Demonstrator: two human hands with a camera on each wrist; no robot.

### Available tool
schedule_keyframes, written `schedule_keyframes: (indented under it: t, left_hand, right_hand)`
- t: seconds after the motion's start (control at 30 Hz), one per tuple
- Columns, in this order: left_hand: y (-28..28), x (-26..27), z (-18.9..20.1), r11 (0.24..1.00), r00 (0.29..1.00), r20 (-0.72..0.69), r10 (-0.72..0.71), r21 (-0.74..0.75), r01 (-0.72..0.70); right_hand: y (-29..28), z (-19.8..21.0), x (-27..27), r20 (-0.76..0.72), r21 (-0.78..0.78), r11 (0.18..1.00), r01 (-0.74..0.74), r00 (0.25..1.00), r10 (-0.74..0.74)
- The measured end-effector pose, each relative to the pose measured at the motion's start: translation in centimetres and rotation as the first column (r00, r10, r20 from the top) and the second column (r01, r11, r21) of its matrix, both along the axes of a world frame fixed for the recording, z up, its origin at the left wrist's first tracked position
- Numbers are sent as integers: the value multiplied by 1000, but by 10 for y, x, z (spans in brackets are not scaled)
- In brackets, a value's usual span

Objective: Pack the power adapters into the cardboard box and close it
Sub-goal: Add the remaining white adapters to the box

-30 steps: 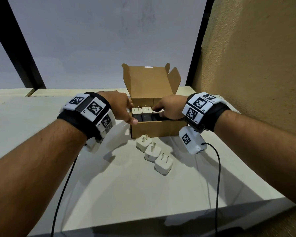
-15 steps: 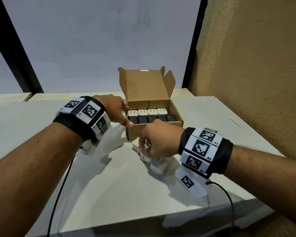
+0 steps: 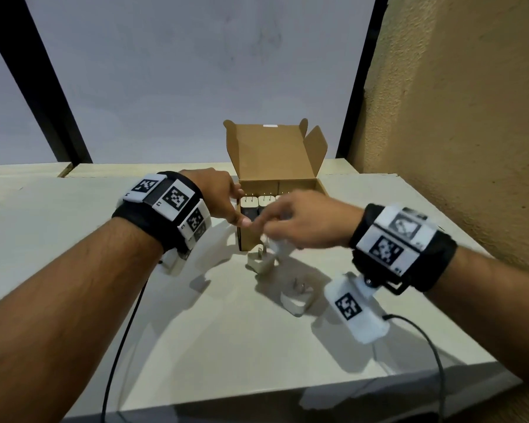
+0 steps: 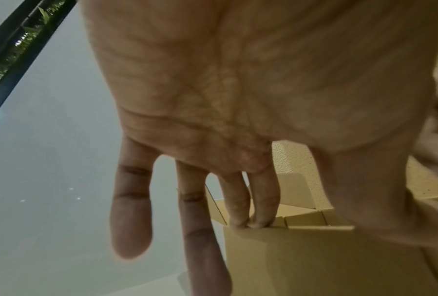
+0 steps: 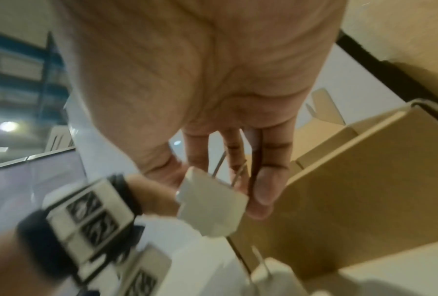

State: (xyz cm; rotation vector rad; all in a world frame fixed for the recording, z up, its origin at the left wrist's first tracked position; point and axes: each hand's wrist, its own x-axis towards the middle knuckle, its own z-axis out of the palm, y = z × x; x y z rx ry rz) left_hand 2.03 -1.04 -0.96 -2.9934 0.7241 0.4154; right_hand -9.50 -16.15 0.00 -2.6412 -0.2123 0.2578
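Note:
An open cardboard box [image 3: 272, 154] stands at the back of the white table, its lid upright. White and dark power adapters [image 3: 249, 203] stand in rows inside; my right hand hides the right part. My left hand [image 3: 226, 203] rests at the box's left front corner, two straight fingertips [image 4: 260, 220] on the rim of the box [image 4: 314, 260]. My right hand [image 3: 275, 227] pinches a white adapter [image 3: 280, 247], prongs up, just in front of the box; the right wrist view shows this adapter [image 5: 210, 202] between thumb and fingers. Two loose white adapters [image 3: 261, 259] [image 3: 297, 299] lie on the table.
A textured tan wall [image 3: 455, 132] runs close along the right of the table. The table's front edge [image 3: 287, 401] is near me. Black cables [image 3: 119, 346] hang from both wrist cameras. Bare tabletop stretches to the left of the box.
My right hand left the box, came down onto the three loose adapters, and has lifted the middle one toward the box. The left hand stayed at the box's corner.

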Motion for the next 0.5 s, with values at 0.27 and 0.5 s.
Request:
schedule_keyframes:
  t: [0.27, 0.5]
  left_hand:
    - [0, 2, -2, 1000, 1000, -2, 20, -22, -20]
    - [1, 3, -2, 999, 1000, 1, 13, -34, -13]
  right_hand:
    - [-24, 14, 45, 72, 351, 903, 248, 954, -290]
    - [-20, -6, 76, 190, 68, 976, 208, 957, -218]
